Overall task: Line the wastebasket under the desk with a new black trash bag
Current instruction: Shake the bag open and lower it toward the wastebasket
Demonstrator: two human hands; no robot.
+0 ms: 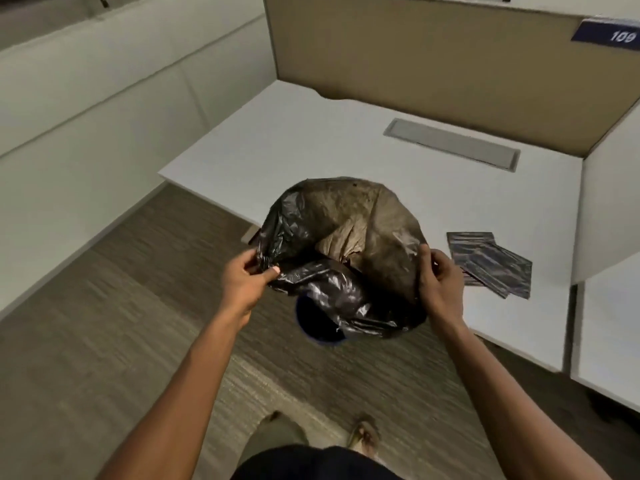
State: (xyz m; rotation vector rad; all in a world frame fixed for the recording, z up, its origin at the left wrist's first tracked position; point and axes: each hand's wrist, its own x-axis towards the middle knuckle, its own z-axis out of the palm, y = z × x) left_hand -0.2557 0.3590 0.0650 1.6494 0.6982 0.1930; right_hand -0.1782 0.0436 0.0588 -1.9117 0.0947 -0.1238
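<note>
I see my left hand (242, 284) and right hand (440, 282) with fingers (273, 271) pinched on the black trash bag's (339, 244) mouth, spreading it open. It hangs over the dark wastebasket (313, 322) on the floor (104, 323), beside the table (311, 140) with folded spare bags (491, 263).

Both forearms are bare from elbow to wrist, with no sleeves, watch or rings showing on the left hand (242, 282) or the right hand (441, 284). A dark garment (311, 464) covers the torso at the bottom edge. 2 feet show below, the right one in an open sandal (363, 434).
</note>
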